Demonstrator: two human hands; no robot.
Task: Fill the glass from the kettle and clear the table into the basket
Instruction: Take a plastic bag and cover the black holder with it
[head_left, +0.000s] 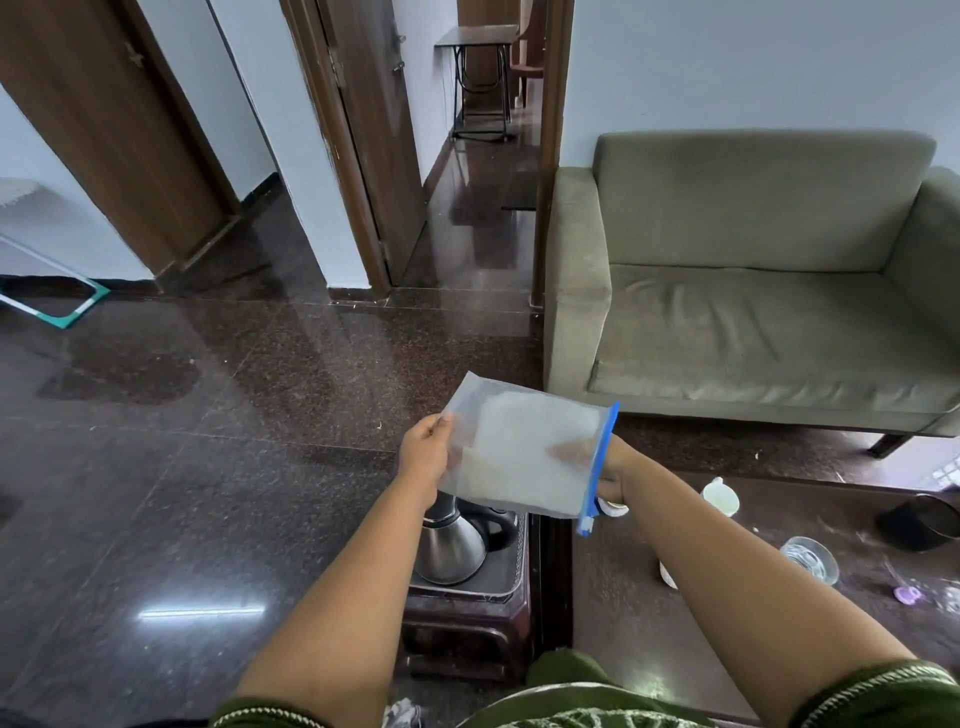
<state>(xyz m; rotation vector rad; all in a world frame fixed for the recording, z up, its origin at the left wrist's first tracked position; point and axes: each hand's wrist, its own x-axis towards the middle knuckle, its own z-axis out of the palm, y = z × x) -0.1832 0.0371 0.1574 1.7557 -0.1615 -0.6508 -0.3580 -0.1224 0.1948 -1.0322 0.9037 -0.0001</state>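
Observation:
Both my hands hold a frosted zip bag (524, 452) with a blue slider edge, flat in the air in front of me. My left hand (425, 452) pinches its left edge. My right hand (613, 475) grips the blue zip side, its fingers showing through the plastic. Below the bag a steel kettle (452, 545) stands on a small dark stool (467, 613), partly hidden by the bag and my left forearm. A clear glass (809, 558) sits on the dark table (727, 597) at the right. A black basket (922, 522) stands at the table's far right edge.
On the table are also a white cup (721, 496), a small purple item (906, 594) and a white object (667, 571) half hidden by my right arm. A grey-green sofa (753, 291) stands behind the table. Glossy dark floor spreads to the left, with doorways beyond.

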